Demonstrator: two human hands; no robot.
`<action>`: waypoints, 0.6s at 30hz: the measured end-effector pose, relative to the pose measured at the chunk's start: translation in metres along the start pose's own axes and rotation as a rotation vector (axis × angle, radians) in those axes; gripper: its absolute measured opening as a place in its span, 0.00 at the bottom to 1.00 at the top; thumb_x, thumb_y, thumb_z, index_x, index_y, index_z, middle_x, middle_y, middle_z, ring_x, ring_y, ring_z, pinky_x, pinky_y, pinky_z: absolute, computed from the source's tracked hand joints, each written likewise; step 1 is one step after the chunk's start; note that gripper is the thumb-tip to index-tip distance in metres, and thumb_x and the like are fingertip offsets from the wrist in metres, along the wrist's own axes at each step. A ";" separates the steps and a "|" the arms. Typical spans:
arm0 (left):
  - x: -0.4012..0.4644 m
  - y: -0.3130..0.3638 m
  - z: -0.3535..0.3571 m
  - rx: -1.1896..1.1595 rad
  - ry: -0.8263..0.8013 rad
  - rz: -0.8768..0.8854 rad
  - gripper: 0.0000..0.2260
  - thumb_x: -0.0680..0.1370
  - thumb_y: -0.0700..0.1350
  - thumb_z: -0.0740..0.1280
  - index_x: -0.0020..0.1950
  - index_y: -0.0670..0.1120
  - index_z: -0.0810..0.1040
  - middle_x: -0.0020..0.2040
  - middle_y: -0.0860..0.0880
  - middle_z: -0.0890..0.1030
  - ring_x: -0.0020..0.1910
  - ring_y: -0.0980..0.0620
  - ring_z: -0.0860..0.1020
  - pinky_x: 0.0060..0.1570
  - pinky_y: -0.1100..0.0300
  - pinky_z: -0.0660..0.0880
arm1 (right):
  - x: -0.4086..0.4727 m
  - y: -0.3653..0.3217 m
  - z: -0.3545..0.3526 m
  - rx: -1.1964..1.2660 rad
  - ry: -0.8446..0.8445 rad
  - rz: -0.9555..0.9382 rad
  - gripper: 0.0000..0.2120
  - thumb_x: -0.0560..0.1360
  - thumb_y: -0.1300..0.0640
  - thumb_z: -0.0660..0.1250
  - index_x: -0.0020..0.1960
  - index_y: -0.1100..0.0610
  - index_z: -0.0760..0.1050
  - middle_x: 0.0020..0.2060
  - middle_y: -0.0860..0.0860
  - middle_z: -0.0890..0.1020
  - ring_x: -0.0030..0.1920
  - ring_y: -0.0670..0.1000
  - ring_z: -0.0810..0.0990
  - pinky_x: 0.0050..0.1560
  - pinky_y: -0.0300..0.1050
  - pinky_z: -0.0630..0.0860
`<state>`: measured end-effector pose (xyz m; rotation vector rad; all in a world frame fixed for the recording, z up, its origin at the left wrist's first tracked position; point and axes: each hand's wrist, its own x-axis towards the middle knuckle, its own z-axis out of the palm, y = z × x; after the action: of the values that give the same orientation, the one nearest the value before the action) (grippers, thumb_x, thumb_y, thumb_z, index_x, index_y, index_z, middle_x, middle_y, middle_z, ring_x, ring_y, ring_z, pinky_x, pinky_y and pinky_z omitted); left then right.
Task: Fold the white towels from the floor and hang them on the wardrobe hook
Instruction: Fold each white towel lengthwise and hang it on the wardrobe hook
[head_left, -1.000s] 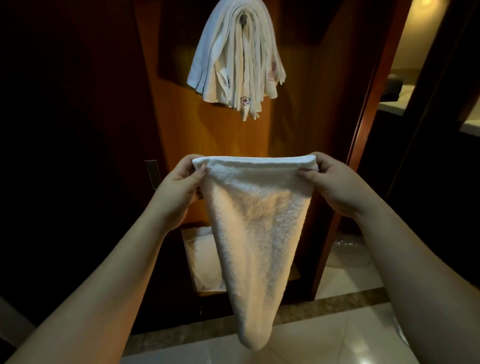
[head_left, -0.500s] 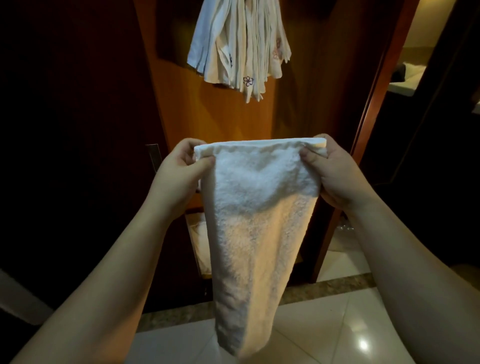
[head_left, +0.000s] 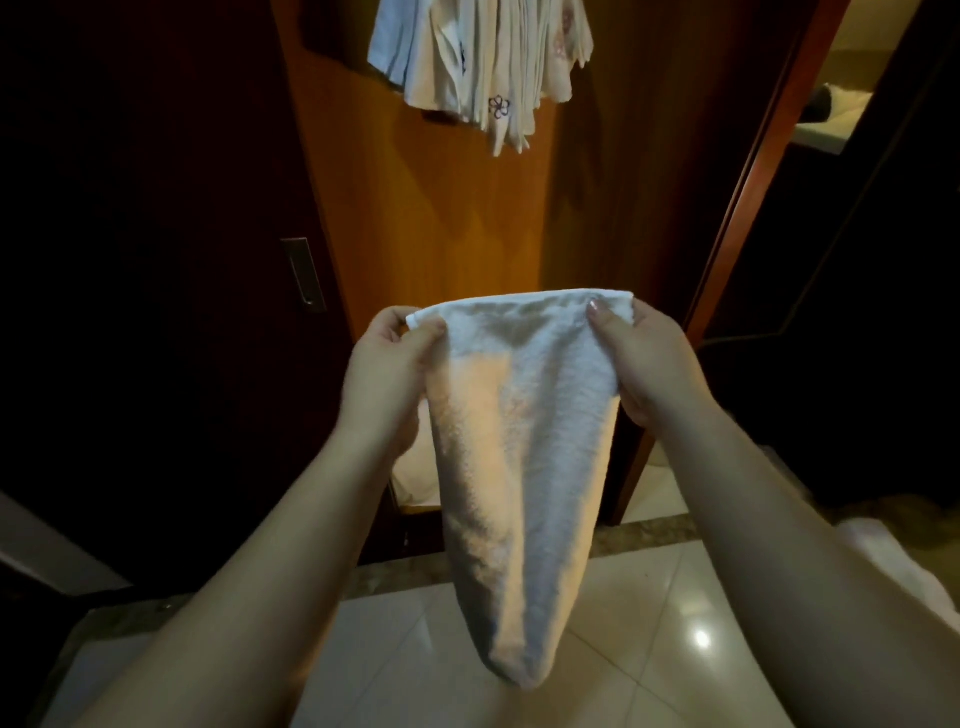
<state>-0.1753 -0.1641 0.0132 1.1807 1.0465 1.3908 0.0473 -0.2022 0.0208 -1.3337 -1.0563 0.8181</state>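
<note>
A white towel hangs in front of me, tapering down to a narrow end above the floor tiles. My left hand pinches its top left corner and my right hand pinches its top right corner, so the top edge is stretched between them. Above, several folded white towels with small flower embroidery hang against the wooden wardrobe panel; the hook that carries them is out of frame.
The dark wardrobe door with a metal recessed handle stands at the left. A red-brown door frame rises at the right. More white cloth lies low inside the wardrobe behind the towel. Glossy floor tiles lie below.
The view has tilted down, so the hung towels now sit at the top edge. Both hands have lowered with the towel and come a little closer together.
</note>
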 end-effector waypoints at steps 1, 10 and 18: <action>-0.007 -0.008 0.006 0.026 0.058 0.007 0.03 0.75 0.48 0.68 0.47 0.50 0.79 0.40 0.52 0.84 0.40 0.49 0.83 0.41 0.50 0.79 | -0.007 0.006 0.006 -0.040 0.059 0.009 0.09 0.81 0.45 0.66 0.52 0.48 0.82 0.45 0.46 0.87 0.46 0.49 0.87 0.48 0.49 0.82; -0.072 -0.032 0.048 0.094 0.115 0.056 0.04 0.81 0.52 0.67 0.54 0.53 0.77 0.45 0.57 0.84 0.43 0.58 0.83 0.41 0.60 0.81 | -0.064 0.031 0.043 0.065 0.247 0.092 0.09 0.83 0.43 0.61 0.55 0.43 0.79 0.47 0.40 0.85 0.49 0.42 0.84 0.55 0.51 0.82; -0.087 -0.014 0.054 0.073 0.003 0.114 0.02 0.82 0.46 0.68 0.54 0.51 0.77 0.45 0.58 0.85 0.43 0.59 0.84 0.38 0.67 0.79 | -0.079 0.015 0.052 0.071 0.135 -0.012 0.14 0.83 0.43 0.61 0.63 0.47 0.79 0.49 0.42 0.86 0.49 0.40 0.85 0.45 0.37 0.81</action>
<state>-0.1174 -0.2473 -0.0039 1.3094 1.0540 1.4528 -0.0269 -0.2559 -0.0080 -1.3021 -0.9208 0.7394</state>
